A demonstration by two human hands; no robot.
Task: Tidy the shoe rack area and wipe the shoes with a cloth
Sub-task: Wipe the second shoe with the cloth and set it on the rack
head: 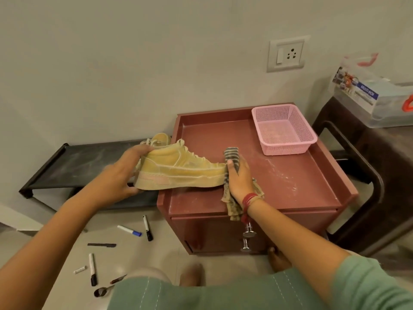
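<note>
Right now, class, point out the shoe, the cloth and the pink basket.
shoe (178, 171), head view, on its yellow side panel.
cloth (231, 153), head view, on the striped end sticking up by the toe.
pink basket (287, 148), head view, on its front mesh wall.

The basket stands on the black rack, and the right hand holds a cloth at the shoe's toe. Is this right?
Not quite. In the head view the basket stands on the cabinet, not the rack. The right hand does hold a cloth at the shoe's toe.
</note>
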